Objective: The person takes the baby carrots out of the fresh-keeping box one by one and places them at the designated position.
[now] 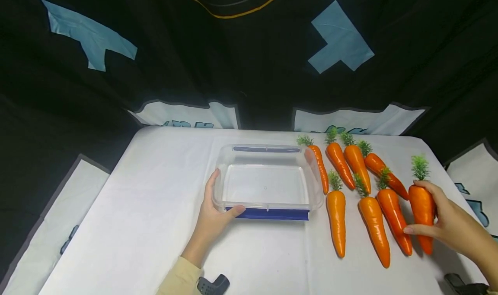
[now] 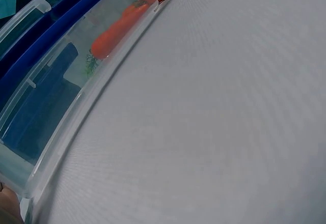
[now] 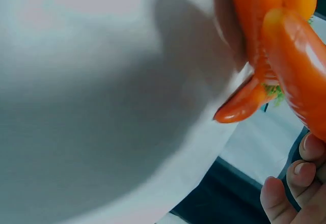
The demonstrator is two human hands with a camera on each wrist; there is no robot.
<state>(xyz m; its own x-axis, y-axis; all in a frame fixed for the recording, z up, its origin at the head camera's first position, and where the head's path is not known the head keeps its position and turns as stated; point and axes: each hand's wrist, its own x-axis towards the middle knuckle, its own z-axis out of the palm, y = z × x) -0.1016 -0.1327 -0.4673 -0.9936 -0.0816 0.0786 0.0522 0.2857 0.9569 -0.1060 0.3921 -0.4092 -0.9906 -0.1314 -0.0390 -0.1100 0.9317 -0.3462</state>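
A clear plastic box (image 1: pixel 264 182) with blue clips along its front and back sits on the white table. My left hand (image 1: pixel 215 213) grips its front left corner, thumb over the front edge and fingers along the left wall. At the right side my right hand (image 1: pixel 443 213) holds an orange carrot (image 1: pixel 422 208) with a green leafy top, thumb to the left of it. The right wrist view shows that carrot (image 3: pixel 300 71) close up, with fingertips (image 3: pixel 304 169) beside it. Several more carrots (image 1: pixel 375 226) lie between the box and my right hand.
One carrot (image 1: pixel 319 165) lies right along the box's right wall. Farther back are more carrots (image 1: pixel 355 163), some leaning close together. The white tabletop (image 1: pixel 155 191) stretches to the left. A dark curtain (image 1: pixel 233 61) with blue patches hangs behind the table.
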